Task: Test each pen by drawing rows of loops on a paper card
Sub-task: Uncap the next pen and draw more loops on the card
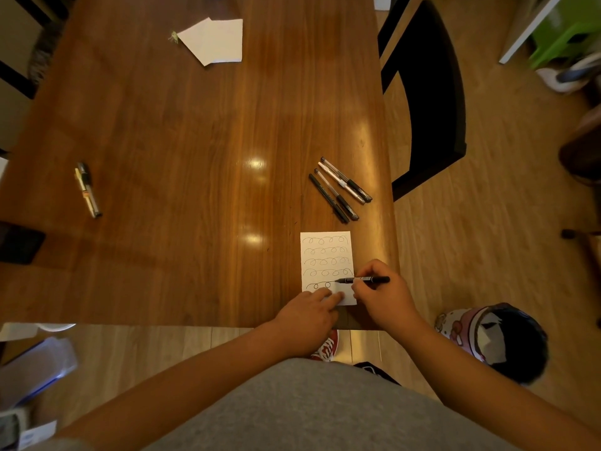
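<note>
A white paper card (326, 255) lies near the table's front right corner, carrying several rows of looped lines. My right hand (383, 297) grips a black pen (364, 280) lying almost level, its tip touching the lowest row, which holds two loops. My left hand (309, 315) presses its fingertips flat on the card's bottom edge. Beyond the card, a group of several pens (340, 188) rests side by side near the right table edge. Two more pens (87, 189) sit together far to the left.
Blank white cards (214, 40) are stacked at the table's far side. A black chair (429, 92) stands by the right edge of the wooden table (182, 177). On the floor to the right is a patterned bag (494, 340); boxes and papers (35, 369) lie at the lower left.
</note>
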A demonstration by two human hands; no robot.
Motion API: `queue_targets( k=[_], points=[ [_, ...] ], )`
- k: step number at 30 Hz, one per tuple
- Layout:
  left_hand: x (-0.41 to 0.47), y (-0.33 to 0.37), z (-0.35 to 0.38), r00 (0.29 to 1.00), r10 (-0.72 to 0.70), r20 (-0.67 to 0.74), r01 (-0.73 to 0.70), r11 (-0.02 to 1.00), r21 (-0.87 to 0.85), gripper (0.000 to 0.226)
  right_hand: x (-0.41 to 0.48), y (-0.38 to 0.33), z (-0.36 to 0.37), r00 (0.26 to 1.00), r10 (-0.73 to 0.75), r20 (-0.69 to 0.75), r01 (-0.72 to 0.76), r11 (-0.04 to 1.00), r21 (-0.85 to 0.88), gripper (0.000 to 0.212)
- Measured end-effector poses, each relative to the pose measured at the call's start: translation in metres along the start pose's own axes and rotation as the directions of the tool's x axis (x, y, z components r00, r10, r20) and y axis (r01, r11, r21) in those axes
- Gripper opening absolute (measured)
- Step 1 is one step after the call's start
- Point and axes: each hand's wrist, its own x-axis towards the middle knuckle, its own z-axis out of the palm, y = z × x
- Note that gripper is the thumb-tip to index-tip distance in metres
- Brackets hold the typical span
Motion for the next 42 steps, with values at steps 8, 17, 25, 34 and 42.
queue_targets(
  k=[8, 17, 25, 34, 42],
  points=[
    [0.002, 0.001, 0.005, 0.997, 0.008, -0.072, -0.009, 1.0, -0.02, 0.038, -0.004, 0.003, -0.008, 1.0, 0.004, -0.016, -0.004, 1.0, -0.03, 0.017],
    [0.005, 0.005, 0.007, 0.995, 0.003, -0.096, -0.006, 1.0, -0.029, 0.036, -0.004, 0.005, -0.003, 1.0, -0.001, 0.023, 0.002, 1.0, -0.028, 0.019],
    [0.009, 0.009, 0.006, 0.998, -0.015, -0.053, 0.011, 0.998, -0.068, 0.04, 0.002, 0.005, -0.008, 1.0, 0.006, -0.005, -0.007, 1.0, -0.028, 0.016],
    [0.014, 0.011, 0.0, 0.999, 0.018, -0.05, -0.018, 1.0, -0.012, 0.035, -0.002, 0.009, -0.021, 0.999, 0.017, -0.036, -0.019, 0.999, -0.037, 0.016],
    [0.019, 0.011, -0.003, 1.0, 0.006, -0.017, -0.006, 1.0, 0.013, 0.038, -0.004, 0.012, -0.021, 0.999, 0.023, -0.024, -0.024, 1.0, -0.02, 0.015]
  ],
)
